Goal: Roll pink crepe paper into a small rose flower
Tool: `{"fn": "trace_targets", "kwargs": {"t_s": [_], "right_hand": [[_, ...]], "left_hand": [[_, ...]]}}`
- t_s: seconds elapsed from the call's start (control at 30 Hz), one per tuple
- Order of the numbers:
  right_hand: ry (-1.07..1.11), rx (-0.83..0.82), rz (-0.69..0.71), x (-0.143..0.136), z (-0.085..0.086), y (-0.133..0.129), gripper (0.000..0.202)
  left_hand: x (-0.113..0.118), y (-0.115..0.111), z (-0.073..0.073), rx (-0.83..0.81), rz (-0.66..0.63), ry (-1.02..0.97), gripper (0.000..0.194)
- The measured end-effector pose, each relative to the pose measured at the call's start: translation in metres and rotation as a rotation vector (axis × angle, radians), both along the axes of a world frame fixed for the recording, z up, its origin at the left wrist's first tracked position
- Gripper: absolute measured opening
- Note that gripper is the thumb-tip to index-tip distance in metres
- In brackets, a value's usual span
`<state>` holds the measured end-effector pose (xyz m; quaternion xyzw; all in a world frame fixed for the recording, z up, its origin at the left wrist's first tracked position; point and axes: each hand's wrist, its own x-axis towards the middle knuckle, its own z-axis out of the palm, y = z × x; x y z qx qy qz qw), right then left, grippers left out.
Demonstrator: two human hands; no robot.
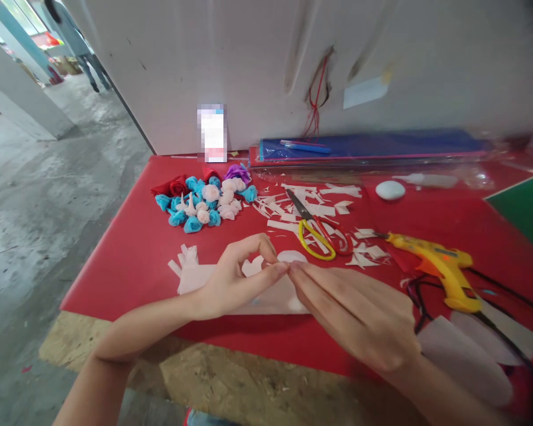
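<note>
At the middle of the table, the fingertips of my left hand and my right hand meet in a pinch. A pale rounded paper petal shows at the fingertips; its lower edge is hidden by them. Beneath the hands lies a pale paper sheet, with cut strips at its left end and rounded pieces partly covered by my left hand. Just beyond the fingers rest scissors with one yellow and one red handle, among white paper scraps.
Blue and pale pink paper roses cluster at the back left. A yellow glue gun with black cable lies right, by large pale paper pieces. A phone leans on the back panel. Blue wrapped sheets line the rear. A person stands far left.
</note>
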<state>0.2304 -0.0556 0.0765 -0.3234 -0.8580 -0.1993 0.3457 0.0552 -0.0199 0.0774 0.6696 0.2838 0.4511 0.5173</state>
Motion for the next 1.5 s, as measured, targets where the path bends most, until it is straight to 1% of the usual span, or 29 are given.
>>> {"fn": "trace_targets", "kwargs": {"t_s": [0.2,0.33,0.4,0.53,0.63,0.73,0.87,0.93,1.07,1.2,1.33,1.5], "right_hand": [[0.015,0.011,0.059,0.003,-0.010,0.001,0.027],[0.009,0.016,0.074,0.005,-0.009,0.002,0.026],[-0.008,-0.008,0.064,0.006,-0.007,0.002,0.025],[-0.036,-0.036,0.024,0.007,-0.003,0.000,0.022],[0.026,-0.003,0.006,0.007,0.000,0.003,0.019],[0.043,0.034,0.021,0.006,0.005,0.007,0.014],[0.056,0.004,-0.006,0.008,0.009,0.009,0.014],[0.070,-0.013,-0.022,0.008,0.010,0.008,0.012],[0.088,-0.032,-0.012,0.008,0.010,0.007,0.013],[0.099,-0.032,0.008,0.009,0.010,0.007,0.011],[0.099,-0.027,0.007,0.006,0.010,0.009,0.010],[0.093,-0.043,0.013,0.004,0.013,0.008,0.013]], "left_hand": [[0.001,-0.001,0.002,-0.104,0.031,0.019,0.021],[0.001,-0.001,0.003,-0.148,0.049,0.035,0.021],[0.002,0.000,0.003,-0.157,0.054,0.037,0.021],[0.002,0.001,0.004,-0.159,0.045,0.039,0.021],[0.001,0.002,0.005,-0.138,0.036,0.055,0.022],[-0.002,0.003,0.005,-0.107,0.065,0.071,0.018],[-0.006,0.007,0.007,-0.063,0.120,0.044,0.010],[-0.008,0.008,0.009,-0.049,0.089,0.074,0.007],[-0.008,0.010,0.013,-0.021,0.014,0.147,0.008],[-0.006,0.008,0.015,-0.046,0.005,0.144,0.006],[-0.006,0.006,0.016,-0.095,-0.020,0.153,0.009],[-0.006,0.004,0.013,-0.075,0.015,0.097,0.006]]}}
